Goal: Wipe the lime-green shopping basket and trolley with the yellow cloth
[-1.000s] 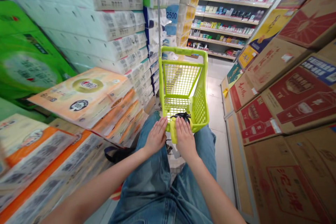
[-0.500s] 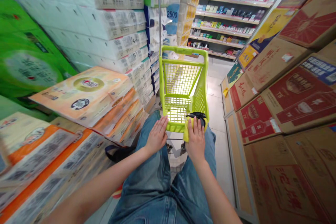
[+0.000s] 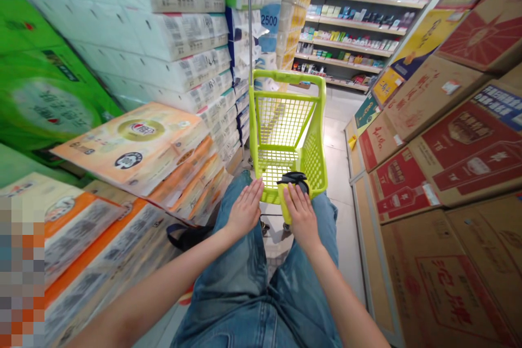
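Between my knees stands a lime-green plastic shopping cart (image 3: 287,119) with a lattice basket. My right hand (image 3: 302,217) lies over a yellow and dark grey cloth (image 3: 284,201) and presses it on the near rim of the cart, right of its middle; the fingers are close together on the cloth. At the left corner of that rim, my left hand (image 3: 244,212) rests flat by my knee, fingers stretched out and fingertips at the rim. It holds nothing. The cart's basket shows no goods inside.
Stacked tissue packs (image 3: 183,38) and orange-topped packs (image 3: 138,130) crowd the left side. Cardboard cartons (image 3: 440,217) are piled along the right. Shelves (image 3: 354,22) of small boxes stand at the back. A thin metal pole (image 3: 250,32) rises beside the cart's far left corner.
My right hand and the cloth have slid a little left along the cart's near rim. My left hand has stayed in about the same place.
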Demonstrator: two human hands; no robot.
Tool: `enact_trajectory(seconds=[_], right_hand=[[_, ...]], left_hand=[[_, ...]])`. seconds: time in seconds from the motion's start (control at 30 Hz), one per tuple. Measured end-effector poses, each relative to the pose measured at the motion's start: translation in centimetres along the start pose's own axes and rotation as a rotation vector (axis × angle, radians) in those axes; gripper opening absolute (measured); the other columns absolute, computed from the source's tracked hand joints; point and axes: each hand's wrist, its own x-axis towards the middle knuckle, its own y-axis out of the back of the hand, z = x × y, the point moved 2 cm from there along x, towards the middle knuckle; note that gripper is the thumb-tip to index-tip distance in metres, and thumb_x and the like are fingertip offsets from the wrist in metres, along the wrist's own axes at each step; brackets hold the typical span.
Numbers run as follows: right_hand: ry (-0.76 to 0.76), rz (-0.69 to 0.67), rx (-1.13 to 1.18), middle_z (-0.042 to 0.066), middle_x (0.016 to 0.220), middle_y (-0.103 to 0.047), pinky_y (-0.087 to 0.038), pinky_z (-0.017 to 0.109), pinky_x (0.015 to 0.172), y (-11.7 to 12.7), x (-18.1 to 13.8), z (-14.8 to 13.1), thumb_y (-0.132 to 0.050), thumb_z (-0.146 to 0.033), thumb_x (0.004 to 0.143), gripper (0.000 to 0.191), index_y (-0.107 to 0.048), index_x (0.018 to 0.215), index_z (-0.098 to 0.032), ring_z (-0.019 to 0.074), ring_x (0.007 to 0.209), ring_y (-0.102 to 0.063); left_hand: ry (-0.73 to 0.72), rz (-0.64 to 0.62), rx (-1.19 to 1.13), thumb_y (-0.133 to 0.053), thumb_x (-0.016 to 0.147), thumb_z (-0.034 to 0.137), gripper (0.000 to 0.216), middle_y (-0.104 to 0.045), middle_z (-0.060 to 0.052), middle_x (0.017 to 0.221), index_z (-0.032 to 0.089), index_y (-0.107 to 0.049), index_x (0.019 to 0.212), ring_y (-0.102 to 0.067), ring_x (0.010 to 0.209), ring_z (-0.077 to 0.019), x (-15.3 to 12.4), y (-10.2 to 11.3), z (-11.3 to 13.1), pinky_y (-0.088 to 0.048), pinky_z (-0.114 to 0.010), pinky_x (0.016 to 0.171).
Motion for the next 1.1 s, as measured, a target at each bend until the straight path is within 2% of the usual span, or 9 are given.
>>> enact_trajectory(seconds=[0.13,0.23,0.37,0.5,0.63,0.73,0.87,1.0,1.1], right_hand=[[-0.07,0.024,-0.039,0.008,0.157,-0.038,-0.03,0.049,0.118,1.4,-1.8,5.4,-0.039,-0.001,0.081,0.078,-0.025,0.155,-0.021,0.0228,0.15,-0.022],[-0.151,0.052,-0.011,0.008,0.158,-0.036,-0.029,0.051,0.119,1.3,-2.1,5.9,-0.039,-0.001,0.08,0.08,-0.023,0.155,-0.022,0.0229,0.151,-0.02],[-0.283,0.109,0.033,0.011,0.16,-0.029,-0.027,0.053,0.119,-0.3,-1.0,1.1,-0.038,0.001,0.079,0.081,-0.02,0.156,-0.018,0.0256,0.152,-0.012],[-0.219,0.05,0.081,0.01,0.16,-0.03,-0.027,0.05,0.119,-1.6,1.4,-5.2,-0.038,-0.002,0.084,0.073,-0.026,0.155,-0.018,0.0255,0.152,-0.015],[-0.157,0.01,0.102,0.008,0.16,-0.031,-0.028,0.047,0.119,-1.6,2.7,-7.1,-0.041,-0.005,0.086,0.07,-0.028,0.154,-0.018,0.0239,0.151,-0.02],[-0.045,-0.016,0.107,0.007,0.159,-0.033,-0.029,0.044,0.119,-1.0,1.9,-5.3,-0.039,-0.002,0.084,0.075,-0.024,0.155,-0.018,0.0209,0.15,-0.023],[0.032,-0.024,0.104,0.009,0.158,-0.035,-0.031,0.043,0.119,0.2,-0.3,-0.4,-0.038,0.0,0.08,0.082,-0.016,0.157,-0.018,0.0193,0.149,-0.025],[-0.049,0.039,0.086,0.011,0.157,-0.036,-0.032,0.048,0.119,1.3,-2.0,4.6,-0.041,-0.004,0.082,0.082,-0.013,0.157,-0.017,0.022,0.149,-0.026],[-0.161,0.087,0.09,0.012,0.158,-0.033,-0.032,0.05,0.119,1.3,-2.4,5.4,-0.04,-0.002,0.08,0.084,-0.013,0.157,-0.017,0.0229,0.15,-0.023]], left_hand=[[0.004,0.012,-0.009,-0.042,0.08,0.004,0.086,-0.021,-0.01,0.163,0.014,-0.003,0.157,-0.014,0.152,-0.0222,0.1,0.0,0.2,-0.023,-0.043,0.122],[0.017,0.019,-0.023,-0.041,0.079,0.003,0.088,-0.02,-0.01,0.163,0.014,-0.003,0.157,-0.015,0.152,-0.0223,0.1,-0.1,0.5,-0.023,-0.043,0.122],[0.038,0.032,-0.032,-0.043,0.079,0.004,0.088,-0.019,-0.011,0.163,0.013,-0.003,0.157,-0.014,0.152,-0.0231,0.2,-0.1,0.8,-0.024,-0.044,0.122],[0.025,0.018,-0.038,-0.042,0.08,0.005,0.086,-0.021,-0.012,0.163,0.013,-0.005,0.157,-0.013,0.152,-0.023,0.1,0.0,0.7,-0.024,-0.045,0.122],[0.006,0.015,-0.032,-0.044,0.083,0.009,0.083,-0.022,-0.013,0.162,0.013,-0.006,0.157,-0.015,0.152,-0.0238,-0.1,0.1,0.3,-0.025,-0.045,0.121],[0.005,0.014,-0.029,-0.043,0.081,0.005,0.085,-0.021,-0.012,0.163,0.013,-0.005,0.157,-0.015,0.152,-0.0234,-0.1,0.2,0.2,-0.024,-0.045,0.122],[0.011,0.022,-0.031,-0.044,0.08,0.003,0.088,-0.021,-0.011,0.163,0.013,-0.003,0.157,-0.015,0.152,-0.0241,0.1,0.1,0.4,-0.024,-0.046,0.122],[0.014,0.028,-0.03,-0.044,0.08,0.004,0.088,-0.021,-0.011,0.163,0.013,-0.002,0.157,-0.015,0.152,-0.0243,0.2,-0.2,0.8,-0.024,-0.045,0.122],[0.018,0.04,-0.042,-0.044,0.081,0.005,0.088,-0.02,-0.012,0.163,0.013,-0.002,0.157,-0.015,0.152,-0.0248,0.2,-0.4,0.9,-0.024,-0.046,0.122]])
